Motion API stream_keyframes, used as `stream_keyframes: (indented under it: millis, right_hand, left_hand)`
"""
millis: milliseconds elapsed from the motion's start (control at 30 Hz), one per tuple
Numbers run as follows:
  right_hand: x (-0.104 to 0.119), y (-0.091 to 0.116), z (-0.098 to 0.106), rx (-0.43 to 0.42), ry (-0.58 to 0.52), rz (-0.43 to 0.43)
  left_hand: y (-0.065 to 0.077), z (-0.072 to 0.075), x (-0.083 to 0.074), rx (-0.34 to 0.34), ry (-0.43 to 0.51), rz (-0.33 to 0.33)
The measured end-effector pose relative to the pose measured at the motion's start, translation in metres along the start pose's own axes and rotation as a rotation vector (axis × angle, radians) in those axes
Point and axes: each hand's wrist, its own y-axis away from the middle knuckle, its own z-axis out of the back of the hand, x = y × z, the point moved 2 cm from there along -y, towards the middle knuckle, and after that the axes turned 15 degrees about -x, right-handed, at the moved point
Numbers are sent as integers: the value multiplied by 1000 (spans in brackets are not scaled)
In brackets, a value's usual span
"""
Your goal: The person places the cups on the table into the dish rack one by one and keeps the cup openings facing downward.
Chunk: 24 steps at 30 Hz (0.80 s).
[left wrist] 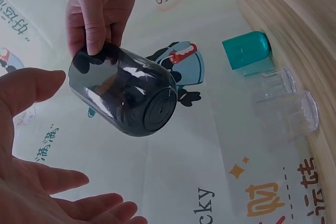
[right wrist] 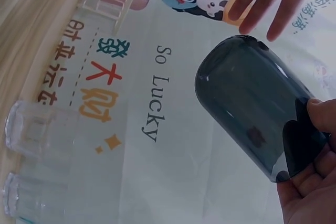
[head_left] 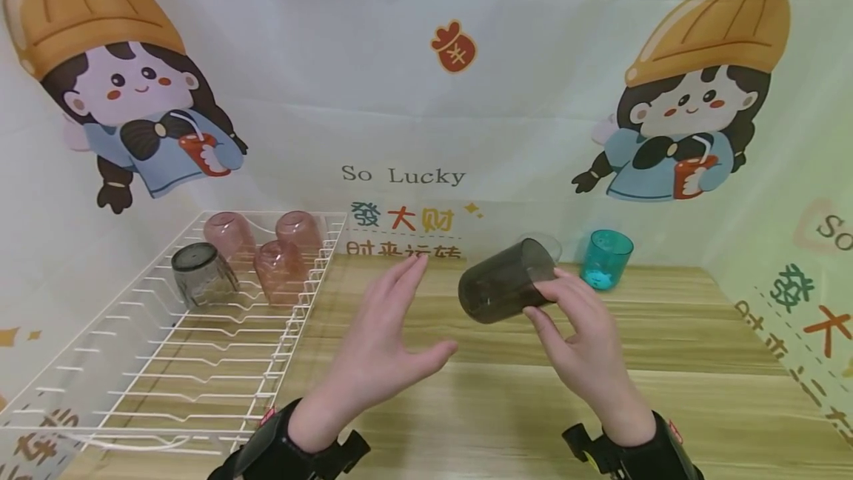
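Dark glass held aslant over the table, base toward the left

Nearest, the left hand (head_left: 380,347) is spread, its fingers extended and thumb set apart; it holds nothing. The right hand (head_left: 586,347) pinches the dark glass (head_left: 500,284) at its mouth end, between thumb and fingers.

The glass is in the air above the wooden table (head_left: 480,406), between the two hands. Its long axis is tilted, running in the head view from lower left to upper right. The closed base points left and the mouth faces the right hand.

To the left, a white wire rack (head_left: 291,326) bears a grey glass (head_left: 203,276), base up and leaning, and three pink glasses (head_left: 281,272) behind and beside it.

At the table's far side stand a teal cup (head_left: 606,258), mouth up, and two clear glasses (left wrist: 302,113). A printed backdrop (head_left: 400,95) hangs behind.
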Motion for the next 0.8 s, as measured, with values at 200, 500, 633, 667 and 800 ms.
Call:
stream_keyframes:
  millis: [200,500,633,667,800]
  right_hand:
    - [4,4,1,4,19,-70]
    - [9,7,-2,-67,-19,-89]
    - [10,8,-2,-81,-38,-114]
    - [10,8,-2,-83,-45,-121]
    - [10,9,-3,-93,-85,-150]
  left_hand:
    - [-2,-6,2,-10,37,29]
    - [-3,-19,8,-27,115,139]
    - [-4,-21,9,-43,138,160]
    - [-4,-22,9,-47,143,163]
    - [-5,-22,9,-59,165,168]
